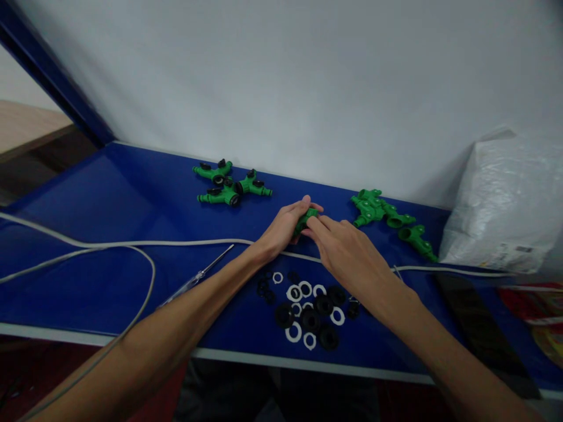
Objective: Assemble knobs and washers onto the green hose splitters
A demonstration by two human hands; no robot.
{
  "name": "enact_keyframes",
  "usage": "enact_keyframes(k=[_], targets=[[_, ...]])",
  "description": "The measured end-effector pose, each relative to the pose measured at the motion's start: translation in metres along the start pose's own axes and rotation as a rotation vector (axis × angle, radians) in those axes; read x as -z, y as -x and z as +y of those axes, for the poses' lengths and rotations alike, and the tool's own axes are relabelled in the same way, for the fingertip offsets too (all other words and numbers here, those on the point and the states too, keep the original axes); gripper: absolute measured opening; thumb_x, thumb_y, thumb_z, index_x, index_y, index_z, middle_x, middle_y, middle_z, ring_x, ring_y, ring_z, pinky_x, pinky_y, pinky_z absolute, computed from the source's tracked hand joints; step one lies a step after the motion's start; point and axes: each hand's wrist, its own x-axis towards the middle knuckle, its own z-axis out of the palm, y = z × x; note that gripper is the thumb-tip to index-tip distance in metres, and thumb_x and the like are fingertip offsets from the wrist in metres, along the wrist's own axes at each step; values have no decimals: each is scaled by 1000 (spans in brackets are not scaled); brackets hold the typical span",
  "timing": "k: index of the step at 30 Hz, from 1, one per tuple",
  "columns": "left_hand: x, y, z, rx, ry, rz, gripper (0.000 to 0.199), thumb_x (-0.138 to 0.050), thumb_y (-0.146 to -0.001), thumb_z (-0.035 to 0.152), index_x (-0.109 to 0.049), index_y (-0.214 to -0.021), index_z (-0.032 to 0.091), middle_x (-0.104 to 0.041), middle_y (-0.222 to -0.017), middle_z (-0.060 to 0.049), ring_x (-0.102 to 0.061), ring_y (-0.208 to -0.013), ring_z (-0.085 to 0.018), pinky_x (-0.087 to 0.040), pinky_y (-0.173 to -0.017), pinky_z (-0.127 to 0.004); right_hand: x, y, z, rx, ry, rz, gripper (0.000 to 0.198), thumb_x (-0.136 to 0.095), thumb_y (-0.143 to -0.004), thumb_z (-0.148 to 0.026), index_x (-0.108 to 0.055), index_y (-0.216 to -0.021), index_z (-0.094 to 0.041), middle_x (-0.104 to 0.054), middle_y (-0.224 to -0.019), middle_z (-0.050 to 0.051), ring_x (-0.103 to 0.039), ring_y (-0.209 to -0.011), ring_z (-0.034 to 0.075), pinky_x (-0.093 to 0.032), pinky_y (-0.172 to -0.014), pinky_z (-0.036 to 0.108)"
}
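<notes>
Both hands meet over the middle of the blue bench. My left hand (pixel 284 227) is closed around a green plastic hose splitter (pixel 305 220), mostly hidden by the fingers. My right hand (pixel 335 239) presses its fingertips on the same splitter from the right; whether it also pinches a small part is hidden. Below the hands lie white plastic rings (pixel 294 332), black round caps (pixel 310 320) and small black pieces (pixel 264 289). To the left rests a screwdriver (pixel 196 278) with a clear handle and thin shaft.
Several green splitters with black fittings (pixel 226 193) lie at the back left. Bare green splitter bodies (pixel 370 208) are at the back right, near a plastic-wrapped package (pixel 505 199). A white cable (pixel 176 242) crosses the bench (pixel 79 193). A dark flat object (pixel 479 328) lies at right.
</notes>
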Motion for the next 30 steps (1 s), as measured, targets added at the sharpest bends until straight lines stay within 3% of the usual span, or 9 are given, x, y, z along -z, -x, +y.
enact_keyframes(k=[5,10,14,18,21,26,30], targets=[[0,0,-2,-18,41,24,65,-49,-91,74,-70,-105,13,-48,-63,3,-35,-47,-8,-23,-40,-22,0,-4,-2,-66,-42,-35,23,-44,-100,-8,-64,-103,-18,-74,-88,10,-68,-69,23,-40,-60,33],[1,0,-3,-58,41,64,65,-50,-90,75,-69,-105,14,-67,-87,-5,-44,-52,-8,-23,-40,-22,-11,-6,-4,-154,-240,7,24,-42,-99,-9,-64,-101,-18,-77,-97,14,-72,-73,25,-41,-61,32],[1,3,-4,-90,-46,65,63,-47,-93,73,-70,-107,16,-71,-96,-7,-53,-62,-11,-31,-45,-21,-11,-5,-11,-274,-432,60,19,-47,-99,-15,-61,-86,-21,-75,-76,8,-68,-62,21,-39,-60,31],[1,5,-4,-150,-108,74,61,-45,-96,70,-72,-106,16,-73,-101,-8,-59,-71,-13,-40,-56,-21,-4,-4,-18,-424,-616,103,26,-49,-97,-19,-53,-72,-24,-64,-58,1,-58,-49,15,-35,-56,29],[1,7,-3,-165,-129,87,61,-42,-98,68,-71,-107,16,-74,-100,-8,-61,-74,-14,-44,-60,-22,-3,-5,-23,-571,-845,69,33,-49,-99,-29,-52,-67,-23,-58,-51,-1,-53,-43,13,-36,-52,27],[-1,11,0,-198,-165,70,54,-42,-100,63,-70,-107,17,-74,-100,-7,-65,-80,-15,-47,-65,-23,-5,-6,-27,-862,-1483,4,40,-61,-90,-53,-56,-69,-20,-58,-47,-1,-46,-32,11,-31,-37,24],[-3,11,3,-228,-176,66,50,-47,-99,61,-70,-103,16,-75,-99,-7,-67,-90,-18,-49,-74,-25,-3,-4,-29,-931,-1711,-6,43,-73,-79,-57,-58,-69,-17,-62,-51,2,-52,-36,12,-37,-39,24]])
